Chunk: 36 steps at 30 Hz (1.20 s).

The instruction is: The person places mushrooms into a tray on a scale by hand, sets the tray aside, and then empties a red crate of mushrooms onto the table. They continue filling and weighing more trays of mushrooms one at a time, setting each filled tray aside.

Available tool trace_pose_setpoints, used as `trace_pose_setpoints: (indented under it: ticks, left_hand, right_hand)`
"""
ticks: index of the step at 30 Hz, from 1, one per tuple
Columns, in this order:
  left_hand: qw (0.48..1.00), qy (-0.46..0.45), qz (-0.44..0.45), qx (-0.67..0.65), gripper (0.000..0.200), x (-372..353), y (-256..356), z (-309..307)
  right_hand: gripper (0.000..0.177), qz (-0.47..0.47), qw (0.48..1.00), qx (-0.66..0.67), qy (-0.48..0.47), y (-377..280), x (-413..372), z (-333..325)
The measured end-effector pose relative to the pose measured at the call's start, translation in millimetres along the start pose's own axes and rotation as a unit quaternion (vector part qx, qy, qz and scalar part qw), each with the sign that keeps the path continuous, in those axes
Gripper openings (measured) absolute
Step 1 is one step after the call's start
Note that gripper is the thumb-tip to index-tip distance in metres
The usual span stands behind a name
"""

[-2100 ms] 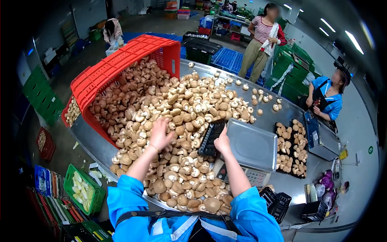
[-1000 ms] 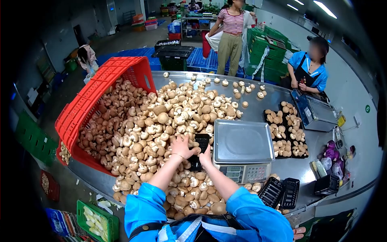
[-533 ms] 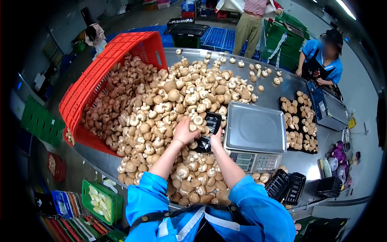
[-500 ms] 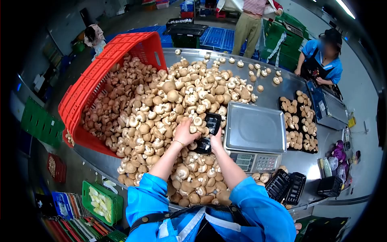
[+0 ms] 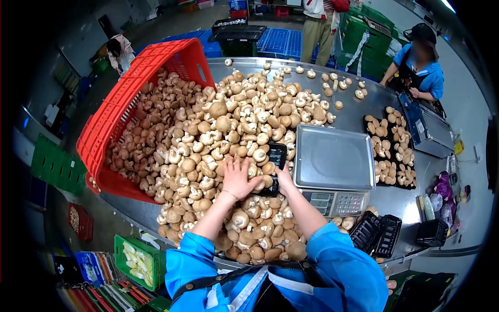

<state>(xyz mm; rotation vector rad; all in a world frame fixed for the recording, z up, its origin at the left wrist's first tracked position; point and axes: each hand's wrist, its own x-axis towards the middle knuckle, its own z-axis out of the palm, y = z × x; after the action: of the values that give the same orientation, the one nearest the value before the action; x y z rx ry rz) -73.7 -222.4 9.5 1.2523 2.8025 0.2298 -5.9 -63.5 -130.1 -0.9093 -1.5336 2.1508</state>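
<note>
a worker's left hand point(image 5: 238, 177) lay flat, fingers spread, on the mushrooms point(image 5: 244, 119) heaped toward the steel table's point(image 5: 358, 112) near edge, and the black tray point(image 5: 277, 155) lay just beyond its fingertips on the scale's point(image 5: 332, 158) side. the right hand point(image 5: 285, 179), the nearer of the two, had closed on the tray's near end. the tray, a narrow dark plastic punnet, rested half sunk in the heap against the scale's left edge, its long axis running away from the worker; its contents could not be made out.
</note>
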Motion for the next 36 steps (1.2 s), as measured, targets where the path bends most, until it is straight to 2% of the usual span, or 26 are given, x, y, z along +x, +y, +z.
trace_pose_setpoints:
  ticks: [2, 3, 6, 7, 10, 12, 14, 16, 18, 19, 21, 23, 25, 29, 30, 32, 34, 35, 36]
  left_hand:
    - [0.998, 0.045, 0.021, -0.027, 0.077, 0.3, 14.9, 11.2]
    - [0.997, 0.055, 0.019, -0.052, 0.071, 1.1, 23.2, 13.6]
    - [0.985, 0.126, 0.032, -0.113, 0.064, 8.5, 34.4, 22.2]
    - [0.984, 0.128, 0.036, -0.114, 0.064, 11.5, 35.7, 21.5]
    - [0.98, 0.145, 0.053, -0.13, 0.054, 26.2, 36.7, 16.5]
    - [0.959, 0.127, 0.073, -0.243, 0.055, 40.0, 27.7, 21.7]
    - [0.965, 0.164, 0.026, -0.201, 0.056, 36.9, 29.3, 7.3]
    - [0.95, 0.257, -0.039, -0.172, 0.058, 23.3, 36.0, -10.1]
    - [0.951, 0.23, -0.09, -0.184, 0.059, 15.9, 27.5, 19.2]
    - [0.964, 0.196, -0.084, -0.157, 0.06, 16.0, 25.4, 19.1]
    - [0.964, 0.222, -0.084, -0.116, 0.058, 21.0, 22.0, 15.9]
    - [0.966, 0.229, -0.079, -0.094, 0.058, 25.4, 18.9, 3.8]
    - [0.969, 0.223, -0.054, -0.091, 0.055, 20.7, 21.3, -6.8]
    - [0.96, 0.239, 0.105, -0.1, 0.051, 4.1, 26.3, -17.9]
    - [0.96, 0.239, 0.102, -0.101, 0.051, 2.8, 26.3, -18.2]
    - [0.932, 0.25, 0.164, -0.205, 0.049, 0.4, 24.6, -18.0]
    - [0.922, 0.268, 0.16, -0.228, 0.044, -0.2, 28.4, -22.3]
    - [0.916, 0.281, 0.148, -0.243, 0.042, 2.5, 31.7, -24.1]
    - [0.911, 0.292, 0.134, -0.258, 0.04, 4.1, 33.8, -24.9]
  right_hand:
    - [0.032, 0.127, 0.98, 0.155, 0.001, -27.3, -32.2, 4.2]
    - [0.034, 0.145, 0.974, 0.173, -0.032, -13.1, -29.2, -4.6]
    - [0.038, 0.177, 0.961, 0.213, 0.01, -42.7, -51.5, 2.7]
    - [0.041, 0.178, 0.959, 0.218, -0.02, -22.2, -36.5, -3.7]
    - [0.049, 0.144, 0.984, 0.105, 0.015, -0.5, -2.2, 1.2]
    - [0.049, 0.165, 0.986, 0.005, 0.005, -51.1, -16.5, 15.7]
    - [0.043, 0.111, 0.994, -0.019, 0.004, -57.1, -24.1, 13.5]
    - [0.043, 0.11, 0.989, 0.081, -0.064, -47.3, -32.6, 11.6]
    - [0.044, 0.137, 0.989, 0.044, -0.032, -56.6, -38.8, 27.8]
    - [0.046, 0.154, 0.987, 0.045, -0.03, -58.3, -32.6, 34.0]
    - [0.047, 0.18, 0.979, 0.089, -0.03, -59.7, -23.4, 47.8]
    - [0.047, 0.153, 0.981, 0.108, -0.045, -55.9, -17.6, 51.8]
    - [0.048, 0.137, 0.977, 0.146, -0.074, -49.4, -19.1, 50.4]
    - [0.054, 0.155, 0.972, 0.144, -0.1, -49.7, -33.8, 39.5]
    - [0.056, 0.16, 0.967, 0.157, -0.117, -48.7, -34.3, 35.2]
    - [0.058, 0.17, 0.976, 0.099, -0.089, -45.3, -32.9, 29.6]
    - [0.059, 0.187, 0.977, 0.073, -0.068, -86.4, -58.0, 29.9]
    - [0.057, 0.176, 0.98, 0.068, -0.061, -82.5, -55.1, 27.9]
    - [0.053, 0.163, 0.971, 0.148, -0.089, -75.5, -50.0, 25.2]
